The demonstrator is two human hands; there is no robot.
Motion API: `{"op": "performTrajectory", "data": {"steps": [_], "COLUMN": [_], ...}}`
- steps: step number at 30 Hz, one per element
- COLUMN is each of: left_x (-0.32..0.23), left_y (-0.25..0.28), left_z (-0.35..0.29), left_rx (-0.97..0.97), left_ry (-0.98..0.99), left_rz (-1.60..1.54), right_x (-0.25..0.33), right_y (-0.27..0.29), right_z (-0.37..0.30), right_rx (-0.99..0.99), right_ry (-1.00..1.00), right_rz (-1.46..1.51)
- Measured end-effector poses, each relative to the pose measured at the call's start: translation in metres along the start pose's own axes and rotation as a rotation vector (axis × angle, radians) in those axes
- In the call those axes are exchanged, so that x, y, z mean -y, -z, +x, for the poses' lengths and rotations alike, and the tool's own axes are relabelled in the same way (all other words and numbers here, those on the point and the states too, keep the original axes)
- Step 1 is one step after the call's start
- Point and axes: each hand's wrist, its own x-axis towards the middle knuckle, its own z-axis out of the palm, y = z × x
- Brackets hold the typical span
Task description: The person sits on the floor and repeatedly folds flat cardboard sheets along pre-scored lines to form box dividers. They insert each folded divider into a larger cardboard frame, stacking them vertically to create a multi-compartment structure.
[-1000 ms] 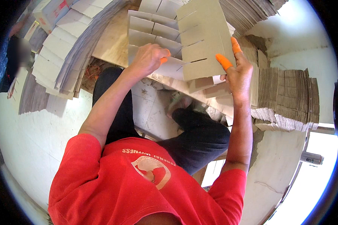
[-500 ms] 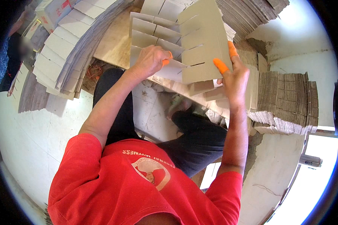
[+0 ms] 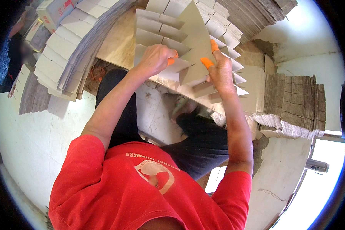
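Cardboard divider grid [image 3: 195, 38]: on the wooden table [image 3: 117, 44], at its near edge, with cross strips [image 3: 147, 37] out both sides of a tall middle panel [image 3: 190, 57]. Left hand [image 3: 155, 59]: at the nearest left-side strip, fingers curled and pressed together, contact hidden by the hand, can't tell if pinching. Right hand [image 3: 221, 73]: pinching the panel's right edge, thumb on the near face, orange covers [image 3: 207, 62] on thumb and forefinger. Stacked cardboard [image 3: 295, 99] near the table's right end, fanned cardboard row [image 3: 67, 46] by the left end.
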Motion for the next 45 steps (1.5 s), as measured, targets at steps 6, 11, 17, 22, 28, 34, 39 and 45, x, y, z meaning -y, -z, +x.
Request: {"op": "performTrajectory", "data": {"steps": [6, 11, 17, 22, 28, 34, 39, 45], "left_x": [0.009, 0.005, 0.003, 0.004, -0.005, 0.016, 0.020, 0.028], "left_y": [-0.008, -0.005, -0.005, 0.000, 0.027, 0.039, 0.040, 0.038], "left_z": [0.002, 0.003, 0.006, 0.001, -0.014, -0.029, -0.032, -0.035], "left_rx": [-0.002, -0.020, 0.004, -0.004, -0.144, -0.224, -0.191, -0.248], "left_ry": [0.007, -0.006, -0.021, -0.035, -0.114, 0.028, 0.047, -0.048], "left_rz": [-0.032, -0.012, -0.037, -0.055, -0.037, 0.074, 0.095, 0.086], "right_x": [0.025, 0.022, -0.034, -0.026, -0.158, -0.206, -0.241, -0.218], "right_y": [0.013, 0.011, -0.054, -0.013, 0.102, 0.102, 0.128, 0.137], "right_z": [0.006, 0.012, -0.029, -0.032, -0.088, -0.130, -0.127, -0.124], "right_rx": [0.183, 0.281, 0.125, -0.017, -0.614, -0.257, -0.246, -0.532], "right_ry": [-0.104, -0.046, 0.200, -0.028, -0.207, -0.705, -0.743, -0.900], "right_rz": [0.028, -0.124, -0.207, -0.220, -1.033, -1.166, -0.925, -0.756]}}
